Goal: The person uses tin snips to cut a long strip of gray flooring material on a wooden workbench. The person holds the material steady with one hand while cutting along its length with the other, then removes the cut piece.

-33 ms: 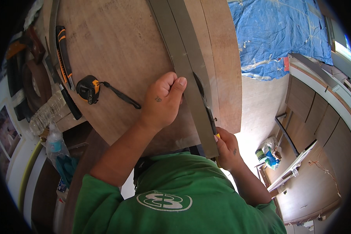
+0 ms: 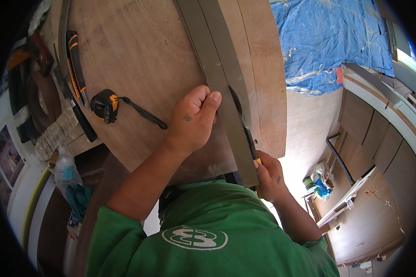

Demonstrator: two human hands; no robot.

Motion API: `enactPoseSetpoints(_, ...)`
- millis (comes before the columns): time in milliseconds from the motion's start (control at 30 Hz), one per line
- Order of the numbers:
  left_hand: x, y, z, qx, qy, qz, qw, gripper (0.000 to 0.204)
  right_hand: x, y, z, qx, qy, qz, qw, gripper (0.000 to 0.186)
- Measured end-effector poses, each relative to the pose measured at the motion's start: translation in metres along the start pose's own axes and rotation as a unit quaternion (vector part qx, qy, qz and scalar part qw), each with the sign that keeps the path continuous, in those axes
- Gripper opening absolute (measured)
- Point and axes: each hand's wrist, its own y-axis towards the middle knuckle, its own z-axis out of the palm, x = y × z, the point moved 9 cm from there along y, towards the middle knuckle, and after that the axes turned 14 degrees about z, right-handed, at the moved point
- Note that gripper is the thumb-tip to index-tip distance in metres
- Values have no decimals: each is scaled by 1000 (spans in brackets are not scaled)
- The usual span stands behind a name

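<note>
A long grey-brown strip (image 2: 212,51) with a thin line along its length lies over the wooden board (image 2: 134,51), reaching toward my body. My left hand (image 2: 192,118) is closed at the strip's left edge, thumb on top and fingertips hidden. Low on the right side, my right hand (image 2: 270,177) grips a dark, slender-bladed tool (image 2: 246,127) with a yellow part by the thumb. Its dark length lies along the strip's line; most of the handle is hidden, and its exact kind cannot be told.
Left on the board are a tape measure (image 2: 105,106) with a black strap and an orange-black utility knife (image 2: 76,67). A handsaw (image 2: 39,53) and a plastic bottle (image 2: 55,136) sit beyond its left edge. Blue sheeting (image 2: 328,44) covers an area at the upper right.
</note>
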Motion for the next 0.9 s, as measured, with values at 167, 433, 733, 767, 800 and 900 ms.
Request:
enactPoseSetpoints(167,0,6,-1,-5,-20,-4,1000,41,0,7,-2,-7,7,-6,1000,39)
enactPoseSetpoints(433,-2,8,-2,-45,-41,-26,998,43,4,5,1,38,19,34,999,43)
enactPoseSetpoints(733,-2,5,-3,-39,-73,-31,996,43,17,9,10,33,30,-19,999,45)
enactPoseSetpoints(767,-3,5,-3,-37,-72,-30,996,43,17,9,10,35,28,-13,999,45)
enactPoseSetpoints(800,-3,5,-3,-35,-71,-28,996,43,19,8,10,37,27,-8,999,45)
enactPoseSetpoints(900,-3,5,-3,-29,-69,-25,997,43,14,9,11,35,27,-14,999,47)
